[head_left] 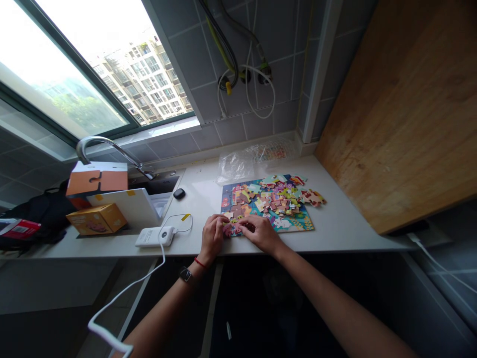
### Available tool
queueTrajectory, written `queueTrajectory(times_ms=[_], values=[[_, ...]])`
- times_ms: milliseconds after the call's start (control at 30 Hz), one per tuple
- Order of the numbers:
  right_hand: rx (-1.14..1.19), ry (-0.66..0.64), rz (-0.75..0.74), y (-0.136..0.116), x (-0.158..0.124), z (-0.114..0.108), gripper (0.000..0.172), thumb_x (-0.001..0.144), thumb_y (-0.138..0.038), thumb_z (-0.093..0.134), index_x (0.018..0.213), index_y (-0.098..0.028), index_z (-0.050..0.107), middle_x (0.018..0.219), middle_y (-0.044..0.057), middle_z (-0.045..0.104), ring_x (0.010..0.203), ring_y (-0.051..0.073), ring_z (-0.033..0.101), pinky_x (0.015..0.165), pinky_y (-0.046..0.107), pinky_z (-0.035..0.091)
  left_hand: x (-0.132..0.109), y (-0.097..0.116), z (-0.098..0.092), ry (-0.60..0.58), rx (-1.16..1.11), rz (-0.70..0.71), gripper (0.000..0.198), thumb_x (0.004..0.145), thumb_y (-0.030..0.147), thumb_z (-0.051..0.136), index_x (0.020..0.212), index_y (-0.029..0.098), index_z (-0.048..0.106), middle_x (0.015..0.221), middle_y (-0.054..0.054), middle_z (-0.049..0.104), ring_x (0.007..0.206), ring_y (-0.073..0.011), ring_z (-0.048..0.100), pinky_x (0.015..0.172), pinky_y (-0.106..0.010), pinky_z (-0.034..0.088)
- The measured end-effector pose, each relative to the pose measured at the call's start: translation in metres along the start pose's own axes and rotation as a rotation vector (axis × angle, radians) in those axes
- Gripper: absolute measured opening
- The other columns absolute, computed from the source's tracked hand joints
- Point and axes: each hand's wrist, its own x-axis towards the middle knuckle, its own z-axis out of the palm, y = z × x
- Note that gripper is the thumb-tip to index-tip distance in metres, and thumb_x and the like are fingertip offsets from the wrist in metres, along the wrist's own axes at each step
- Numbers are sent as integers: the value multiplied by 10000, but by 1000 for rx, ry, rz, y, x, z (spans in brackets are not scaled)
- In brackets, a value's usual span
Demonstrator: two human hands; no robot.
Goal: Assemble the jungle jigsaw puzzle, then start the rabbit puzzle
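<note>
A colourful jigsaw puzzle board [306, 222] lies flat near the counter's front edge, heaped with loose puzzle pieces [278, 200]. At its lower left corner, my left hand [213, 237] has its fingers drawn together on the pink pieces at the edge. Just to the right, my right hand [263, 234] pinches with thumb and forefinger at a pink puzzle piece [234, 228] low on the board. The fingertips partly cover the small pieces between the two hands. Several pieces [313, 197] overhang the board's right side.
Clear plastic bags [235, 166] lie behind the board. To the left are a white power bank [154, 236] with a cable, a black oval object [179, 194], an orange-yellow box [97, 219] and a sink tap [112, 144]. A wooden panel [406, 114] stands at right.
</note>
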Motion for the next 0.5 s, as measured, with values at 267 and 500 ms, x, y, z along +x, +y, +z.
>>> queueTrajectory(times_ms=[267, 500], values=[[-87, -111, -74, 2, -3, 2, 241, 892, -197, 768, 1126, -226, 816, 1049, 65, 824, 959, 221, 762, 910, 325, 577, 1, 2, 0, 8, 28, -43, 430, 1088, 378, 329, 913, 218, 687, 946, -69, 734, 938, -234, 679, 877, -369, 522], [-200, -156, -143, 3, -6, 3, 235, 889, -222, 820, 1123, -217, 794, 939, 46, 781, 902, 210, 713, 881, 321, 561, -1, 0, 1, 19, 5, -101, 364, 1075, 393, 356, 1033, 214, 671, 983, -65, 736, 930, -229, 684, 878, -367, 524]])
